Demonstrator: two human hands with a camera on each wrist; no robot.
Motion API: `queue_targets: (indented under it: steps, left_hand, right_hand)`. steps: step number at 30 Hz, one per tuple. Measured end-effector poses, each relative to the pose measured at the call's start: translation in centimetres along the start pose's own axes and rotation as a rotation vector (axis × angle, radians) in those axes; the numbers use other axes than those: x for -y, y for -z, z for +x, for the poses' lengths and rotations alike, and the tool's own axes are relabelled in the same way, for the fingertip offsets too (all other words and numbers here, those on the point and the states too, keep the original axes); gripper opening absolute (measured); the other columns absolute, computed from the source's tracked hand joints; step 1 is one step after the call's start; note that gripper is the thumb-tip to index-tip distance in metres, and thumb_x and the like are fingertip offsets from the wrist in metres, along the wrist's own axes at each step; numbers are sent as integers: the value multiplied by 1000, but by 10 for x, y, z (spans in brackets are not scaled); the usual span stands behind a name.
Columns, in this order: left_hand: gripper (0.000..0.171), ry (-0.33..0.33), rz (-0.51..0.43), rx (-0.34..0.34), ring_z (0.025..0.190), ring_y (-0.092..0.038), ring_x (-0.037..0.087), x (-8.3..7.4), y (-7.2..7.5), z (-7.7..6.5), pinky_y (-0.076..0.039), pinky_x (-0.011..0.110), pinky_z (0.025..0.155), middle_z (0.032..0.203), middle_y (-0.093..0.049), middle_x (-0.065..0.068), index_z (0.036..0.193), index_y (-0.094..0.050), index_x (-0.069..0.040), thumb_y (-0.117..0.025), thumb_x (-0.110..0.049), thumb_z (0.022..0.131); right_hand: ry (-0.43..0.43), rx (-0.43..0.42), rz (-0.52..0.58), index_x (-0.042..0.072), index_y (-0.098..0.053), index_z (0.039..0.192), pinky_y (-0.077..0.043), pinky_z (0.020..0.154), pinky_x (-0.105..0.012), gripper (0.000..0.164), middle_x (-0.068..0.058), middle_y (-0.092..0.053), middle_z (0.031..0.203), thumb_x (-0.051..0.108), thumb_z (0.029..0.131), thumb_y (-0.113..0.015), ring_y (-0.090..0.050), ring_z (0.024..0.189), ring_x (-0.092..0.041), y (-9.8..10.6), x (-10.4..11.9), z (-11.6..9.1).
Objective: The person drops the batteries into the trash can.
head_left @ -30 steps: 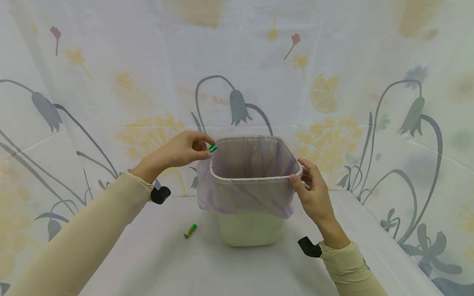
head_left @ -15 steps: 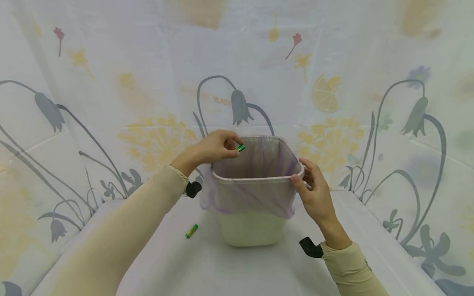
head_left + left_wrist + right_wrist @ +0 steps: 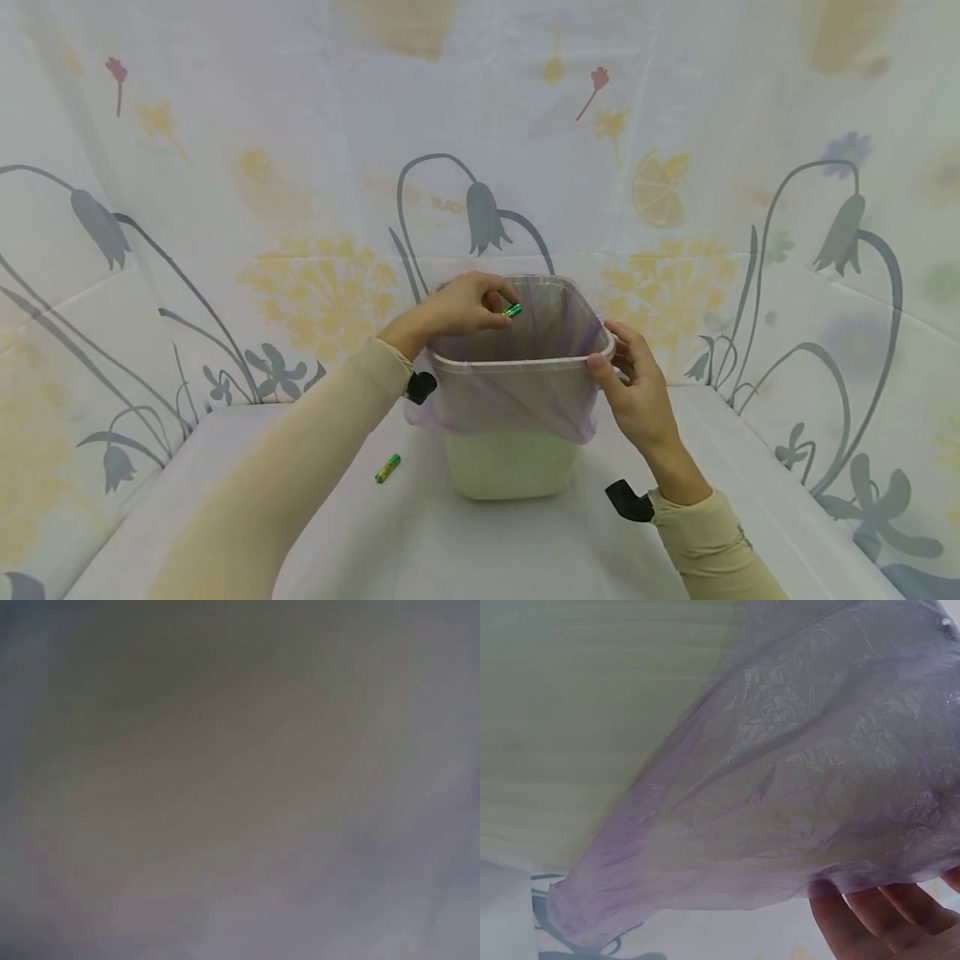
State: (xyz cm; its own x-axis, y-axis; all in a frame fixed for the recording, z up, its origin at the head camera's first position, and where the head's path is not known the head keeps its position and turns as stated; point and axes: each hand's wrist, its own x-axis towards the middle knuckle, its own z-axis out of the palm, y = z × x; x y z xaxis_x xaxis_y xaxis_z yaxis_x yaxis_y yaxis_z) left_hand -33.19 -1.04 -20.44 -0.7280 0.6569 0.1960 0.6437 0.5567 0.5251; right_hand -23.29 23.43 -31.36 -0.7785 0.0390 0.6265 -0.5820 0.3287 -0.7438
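My left hand (image 3: 467, 305) pinches a small green battery (image 3: 513, 311) between thumb and fingers, over the mouth of a pale trash can (image 3: 510, 467). A thin purple trash bag (image 3: 517, 400) lines the can and is folded down over its rim. My right hand (image 3: 636, 383) grips the can's right rim at the near corner, thumb in front. In the right wrist view, fingertips of the right hand (image 3: 877, 915) press against the bag (image 3: 780, 787) along the can's side. The left wrist view is a grey blur.
A second green battery (image 3: 387, 468) lies on the white-covered table (image 3: 337, 517), left of the can. Behind and at the sides hangs a flower-printed sheet (image 3: 315, 167). A black wrist camera (image 3: 628, 502) sticks out from the right sleeve.
My left hand has moved right with its battery, from beside the can's left rim to over its opening, and dipped slightly. The right hand keeps its grip on the rim.
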Motion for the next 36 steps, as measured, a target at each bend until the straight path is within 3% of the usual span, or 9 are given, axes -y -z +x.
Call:
queue_targets:
  steps: [9,20,30,36]
  left_hand:
    - [28,-7,43,41,85,-59,19,-1,-5,-1,-49,30,73,92,-64,6,116,-64,-7,-67,-10,88]
    - [25,-17,119,77,78,-59,18,1,-6,-5,-48,30,70,88,-64,4,115,-66,-10,-66,-11,89]
    - [29,6,118,73,80,-59,19,1,-7,-7,-49,31,73,91,-63,5,118,-64,-8,-66,-14,90]
    - [32,5,132,56,81,-58,19,2,-7,-7,-48,31,74,93,-62,6,121,-62,-5,-66,-15,90]
  right_hand:
    - [-6,2,-4,15,-42,143,-46,84,-17,51,-15,-53,125,12,95,-59,-53,111,-18,1,0,0]
    - [2,2,-5,15,-42,143,-46,80,-15,52,-16,-53,125,9,94,-59,-53,109,-14,1,2,0]
    - [-5,7,-17,16,-42,143,-46,83,-16,52,-15,-53,126,12,95,-59,-53,112,-23,0,-1,0]
    - [-14,0,-17,17,-42,143,-46,83,-17,52,-13,-53,127,13,94,-60,-54,111,-18,1,-2,0]
